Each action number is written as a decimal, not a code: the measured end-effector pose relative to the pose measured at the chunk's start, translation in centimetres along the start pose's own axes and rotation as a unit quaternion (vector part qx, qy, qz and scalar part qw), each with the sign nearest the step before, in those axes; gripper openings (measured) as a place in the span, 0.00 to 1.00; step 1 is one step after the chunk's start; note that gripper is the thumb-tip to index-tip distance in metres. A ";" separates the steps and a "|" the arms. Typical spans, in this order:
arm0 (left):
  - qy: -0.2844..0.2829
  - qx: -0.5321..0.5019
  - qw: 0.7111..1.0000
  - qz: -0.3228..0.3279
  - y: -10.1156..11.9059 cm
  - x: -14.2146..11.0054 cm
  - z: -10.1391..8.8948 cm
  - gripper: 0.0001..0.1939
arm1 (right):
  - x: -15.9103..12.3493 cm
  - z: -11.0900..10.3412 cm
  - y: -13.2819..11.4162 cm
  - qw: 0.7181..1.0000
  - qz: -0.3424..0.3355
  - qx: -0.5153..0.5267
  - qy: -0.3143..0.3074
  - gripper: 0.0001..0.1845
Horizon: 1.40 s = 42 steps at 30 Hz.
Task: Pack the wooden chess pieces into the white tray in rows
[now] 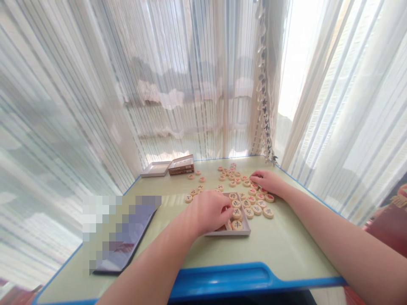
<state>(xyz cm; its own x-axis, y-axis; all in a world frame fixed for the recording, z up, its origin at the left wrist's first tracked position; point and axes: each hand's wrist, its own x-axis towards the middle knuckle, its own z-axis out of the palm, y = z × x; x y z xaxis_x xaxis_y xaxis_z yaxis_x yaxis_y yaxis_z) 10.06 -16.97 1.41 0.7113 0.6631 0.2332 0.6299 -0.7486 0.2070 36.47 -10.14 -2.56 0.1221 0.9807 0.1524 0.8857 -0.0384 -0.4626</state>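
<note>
My left hand (210,212) reaches over a shallow light box (246,232) near the middle of the table. Its fingers are curled down around a tilted xiangqi piece (228,225), partly hidden by the hand. Along the box's right side runs a column of round wooden xiangqi pieces with dark characters, the nearest a piece (237,225) in the front corner. My right hand (269,182) rests farther back on the right, fingers bent together, with the fingertips on a piece (252,179) at the edge of the scattered pieces. Loose pieces (257,209) with red or dark characters lie right of the box.
A dark-edged flat object (140,241), partly pixelated, lies at the left. An open light tray (155,168) and a brown-sided box (181,166) stand at the back left. The green table (295,250) has a blue rim (222,277). Sheer curtains (197,84) hang behind.
</note>
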 end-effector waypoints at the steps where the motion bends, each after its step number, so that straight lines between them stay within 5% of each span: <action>1: 0.003 -0.001 1.000 0.002 0.0 0.0 0.1 0.13 | 0.0 0.0 0.0 1.000 0.000 0.000 0.000 0.14; 7: 0.053 -0.022 0.998 -0.002 -0.8 0.4 0.7 0.13 | 0.0 0.0 0.1 1.000 0.000 -0.002 -0.004 0.15; 15: 0.157 0.037 0.983 -0.085 -3.7 1.3 1.8 0.14 | 0.3 0.3 0.6 1.000 -0.002 0.011 0.001 0.15; 23: 0.063 0.044 0.984 -0.158 -4.7 1.4 2.1 0.18 | 0.3 0.3 0.5 1.000 -0.001 0.010 -0.003 0.15; 42: 0.025 0.097 0.985 -0.138 -3.5 1.1 1.4 0.20 | -0.2 -0.1 -0.2 1.000 0.012 0.006 -0.024 0.15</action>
<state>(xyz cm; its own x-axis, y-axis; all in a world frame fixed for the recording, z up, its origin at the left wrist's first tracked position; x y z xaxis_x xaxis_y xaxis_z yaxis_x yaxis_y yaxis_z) 9.06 -13.67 -0.40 0.4914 0.8372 0.2401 0.8484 -0.5225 0.0852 36.34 -10.35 -2.40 0.1212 0.9876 0.0994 0.8778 -0.0599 -0.4752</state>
